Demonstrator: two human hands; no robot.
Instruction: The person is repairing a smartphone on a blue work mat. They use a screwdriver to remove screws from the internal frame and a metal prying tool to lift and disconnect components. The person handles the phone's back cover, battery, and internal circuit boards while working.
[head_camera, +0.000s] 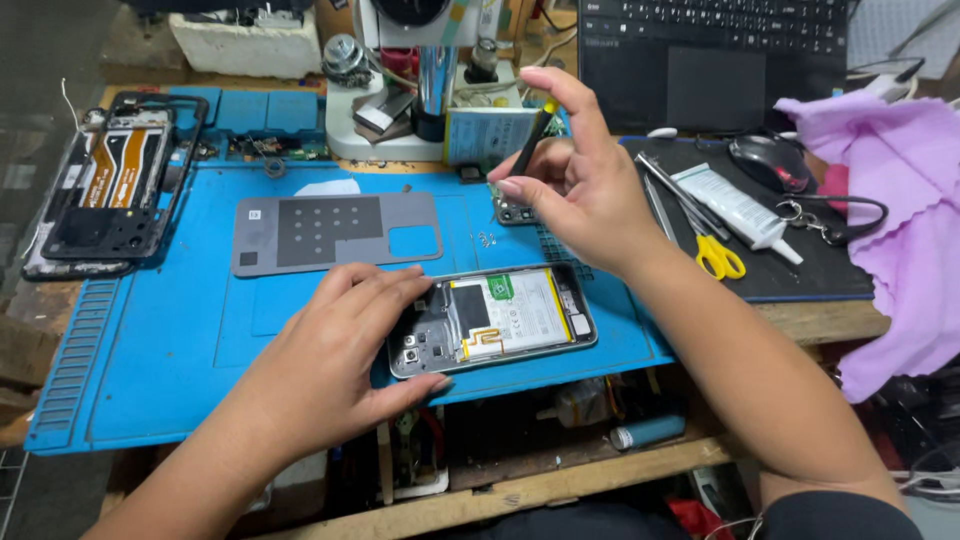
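An opened phone (505, 318) lies back-up on the blue work mat (170, 340), its white battery and circuit board exposed. My left hand (345, 345) rests on the phone's left end, fingers over its upper corner. My right hand (572, 175) is raised above the mat behind the phone, holding a thin black screwdriver (530, 138) with a yellow tip, point down near a small metal part (515, 212). A few tiny screws (487, 239) lie on the mat beside it.
A grey phone back cover (335, 230) lies on the mat. Another disassembled phone (118, 185) sits far left. A microscope base (400, 100), a laptop (715, 55), a mouse (768, 162), a glue tube (735, 205), yellow scissors (715, 250) and purple cloth (900, 210) stand behind and right.
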